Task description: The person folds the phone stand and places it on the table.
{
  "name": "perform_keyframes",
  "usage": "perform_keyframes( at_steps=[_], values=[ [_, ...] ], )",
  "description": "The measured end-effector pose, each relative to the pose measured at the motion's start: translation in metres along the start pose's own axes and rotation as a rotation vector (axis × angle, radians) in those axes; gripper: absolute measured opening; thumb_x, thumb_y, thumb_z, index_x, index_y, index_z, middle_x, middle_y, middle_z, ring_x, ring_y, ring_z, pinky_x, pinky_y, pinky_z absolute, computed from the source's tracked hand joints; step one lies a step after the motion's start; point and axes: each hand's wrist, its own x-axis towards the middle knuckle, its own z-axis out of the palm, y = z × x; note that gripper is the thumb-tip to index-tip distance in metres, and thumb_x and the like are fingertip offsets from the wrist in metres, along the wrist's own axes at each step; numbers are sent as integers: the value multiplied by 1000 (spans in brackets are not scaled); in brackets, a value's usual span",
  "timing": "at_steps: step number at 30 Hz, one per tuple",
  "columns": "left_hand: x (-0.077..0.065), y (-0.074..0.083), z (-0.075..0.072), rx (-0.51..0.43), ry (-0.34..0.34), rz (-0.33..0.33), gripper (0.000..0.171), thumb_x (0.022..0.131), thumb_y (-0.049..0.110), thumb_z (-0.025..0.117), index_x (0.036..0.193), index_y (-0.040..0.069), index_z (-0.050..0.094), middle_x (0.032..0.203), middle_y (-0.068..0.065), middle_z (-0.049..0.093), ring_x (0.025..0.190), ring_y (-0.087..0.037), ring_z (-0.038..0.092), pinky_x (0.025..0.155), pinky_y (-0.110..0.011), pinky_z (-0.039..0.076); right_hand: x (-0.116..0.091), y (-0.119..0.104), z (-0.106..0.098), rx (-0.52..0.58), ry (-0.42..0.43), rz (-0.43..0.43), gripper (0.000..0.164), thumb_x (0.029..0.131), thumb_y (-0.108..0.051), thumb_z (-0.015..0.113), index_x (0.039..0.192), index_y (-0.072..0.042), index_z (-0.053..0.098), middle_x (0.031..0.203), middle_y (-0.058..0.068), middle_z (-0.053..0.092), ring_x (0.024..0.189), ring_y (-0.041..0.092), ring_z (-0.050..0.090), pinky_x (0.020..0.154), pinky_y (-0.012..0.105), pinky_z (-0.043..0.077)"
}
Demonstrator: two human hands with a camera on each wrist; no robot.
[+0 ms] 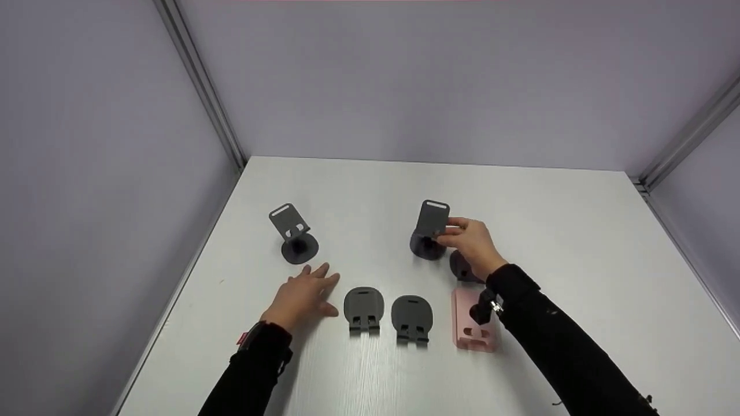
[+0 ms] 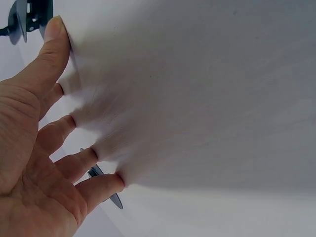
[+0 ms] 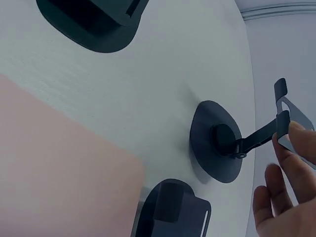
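Note:
My right hand (image 1: 475,245) pinches the lower edge of the top plate of an unfolded dark grey phone stand (image 1: 433,218). In the right wrist view that stand's round base (image 3: 215,141) sits on the table and its arm leans up to the plate, thumb and finger at the edge (image 3: 291,140). My left hand (image 1: 300,297) rests on the white table with fingers spread, holding nothing; its fingertips touch the surface in the left wrist view (image 2: 54,163). Beyond it stands another unfolded dark grey phone stand (image 1: 299,247).
Two folded dark grey phone stands (image 1: 363,306) (image 1: 411,318) lie between my hands. A pink folded phone stand (image 1: 475,334) lies under my right forearm. One more dark stand (image 1: 462,268) is partly hidden by my right hand. Walls (image 1: 404,86) enclose the table's back and sides.

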Motion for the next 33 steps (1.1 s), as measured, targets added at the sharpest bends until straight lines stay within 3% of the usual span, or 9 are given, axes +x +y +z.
perform_keyframes(
  at_steps=[5,14,17,24,33],
  values=[
    [-1,0,1,10,15,9,79,76,36,88,146,16,59,159,-15,43,146,-48,35,108,-73,35,-2,-1,3,12,28,-13,45,89,-1,73,131,3,57,107,9,75,98,15,68,113,47,39],
    [0,-3,1,-3,10,9,79,76,36,88,147,15,58,160,-15,42,147,-49,33,109,-73,33,-2,1,10,-42,76,-46,13,95,-4,70,104,-1,61,85,4,72,94,23,70,91,40,45],
    [0,-3,1,-4,4,7,80,76,35,88,147,15,57,160,-15,41,147,-49,32,109,-73,33,-2,1,10,-52,64,-73,10,95,-4,70,101,-2,61,84,5,72,90,19,70,91,41,47],
    [-1,-3,-1,-4,-7,7,79,77,34,88,147,15,57,160,-16,41,147,-50,32,110,-72,33,-3,3,4,-64,28,-126,11,95,-4,69,100,0,60,84,4,73,78,10,63,78,34,49],
    [0,-2,-5,14,-6,7,78,78,36,88,147,17,57,160,-15,41,147,-49,33,109,-72,35,-9,-1,-2,-71,-5,-172,14,97,-5,68,107,3,62,91,6,75,85,11,66,85,29,51]
  ],
)
